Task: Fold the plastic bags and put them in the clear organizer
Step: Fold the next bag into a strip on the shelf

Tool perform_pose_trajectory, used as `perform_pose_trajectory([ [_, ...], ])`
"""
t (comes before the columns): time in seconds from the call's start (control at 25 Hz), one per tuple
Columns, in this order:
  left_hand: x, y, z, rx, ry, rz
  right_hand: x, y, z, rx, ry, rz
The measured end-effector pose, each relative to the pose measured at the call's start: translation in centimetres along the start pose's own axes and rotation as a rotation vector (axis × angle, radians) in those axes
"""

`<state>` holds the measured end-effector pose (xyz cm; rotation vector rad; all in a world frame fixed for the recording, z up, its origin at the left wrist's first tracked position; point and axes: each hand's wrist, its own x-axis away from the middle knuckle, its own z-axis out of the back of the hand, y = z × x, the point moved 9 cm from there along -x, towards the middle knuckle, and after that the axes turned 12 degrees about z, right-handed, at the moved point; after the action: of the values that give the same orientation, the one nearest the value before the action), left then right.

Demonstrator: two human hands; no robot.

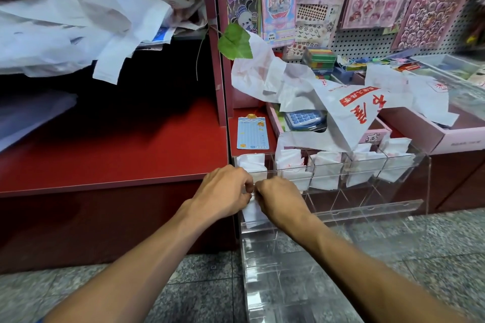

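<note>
**Clear acrylic organizer takes another folded bag**

Red laminate counter (110,149) fills the left of the view, and on the shelf above it lies a big loose heap of white plastic bags (78,18), presumably the stock not yet folded. A second sprawl of white plastic bags with red print (341,105) drapes over the pink trays to the right, within easy reach of the work.

Below that sprawl stands the clear acrylic organizer (393,207), set on the grey speckled floor against the counter's end. Its upper row of compartments holds small white folded bags (325,170), upright and side by side, so each can likely be pulled out singly.

At the leftmost column, both hands meet just in front of the organizer. The left hand (223,191) and right hand (278,199) have fingers curled and pinch between them a small folded white plastic bag (252,211), whose lower end hangs down into the compartment under the filled one. Gripping from both sides probably keeps the slippery folds from springing open while the packet is seated. Judging by the heaps, much folding remains.
</note>
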<state>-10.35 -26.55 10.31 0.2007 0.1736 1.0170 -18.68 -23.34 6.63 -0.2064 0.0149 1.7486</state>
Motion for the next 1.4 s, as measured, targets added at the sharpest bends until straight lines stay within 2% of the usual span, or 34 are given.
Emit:
perform_pose_trajectory([
  [0.2,-0.2,0.2,0.1,0.0,-0.014,0.001,-0.4,1.0,0.3,-0.151,-0.037,-0.01],
  [0.44,-0.2,0.1,0.1,-0.004,-0.014,0.014,0.8,0.4,1.7,0.14,-0.083,0.048],
  [0.72,-0.3,-0.2,0.3,0.068,-0.025,0.042,0.9,1.0,3.9,0.047,-0.057,0.075],
  [0.76,-0.3,-0.3,0.5,0.114,-0.034,0.053,0.8,1.6,5.0,0.008,-0.002,0.058],
  [0.84,-0.6,-0.5,1.0,0.246,-0.041,0.079,1.3,4.8,8.7,-0.151,0.25,-0.083],
  [0.92,-0.9,-0.4,1.9,0.36,-0.013,0.103,4.0,9.9,13.0,-0.314,0.625,-0.354],
  [0.96,-1.0,-0.4,2.3,0.408,0.002,0.114,5.9,12.4,14.1,-0.352,0.778,-0.504],
  [1.0,-1.0,-0.4,2.6,0.446,0.012,0.123,7.6,14.7,14.3,-0.383,0.863,-0.652],
  [1.08,-1.0,-0.2,2.8,0.493,0.022,0.136,8.8,18.0,12.3,-0.477,0.814,-0.854],
  [1.16,-1.0,0.1,2.9,0.508,0.029,0.132,8.2,19.2,10.0,-0.603,0.713,-0.898],
  [1.2,-1.0,0.3,2.9,0.514,0.033,0.129,8.0,19.4,9.2,-0.677,0.717,-0.899],
  [1.32,-1.0,0.6,3.3,0.527,0.06,0.117,8.1,19.9,10.0,-0.641,0.822,-0.93],
  [1.4,-0.9,0.5,3.6,0.545,0.073,0.108,7.7,19.5,11.2,-0.62,0.917,-0.869],
])
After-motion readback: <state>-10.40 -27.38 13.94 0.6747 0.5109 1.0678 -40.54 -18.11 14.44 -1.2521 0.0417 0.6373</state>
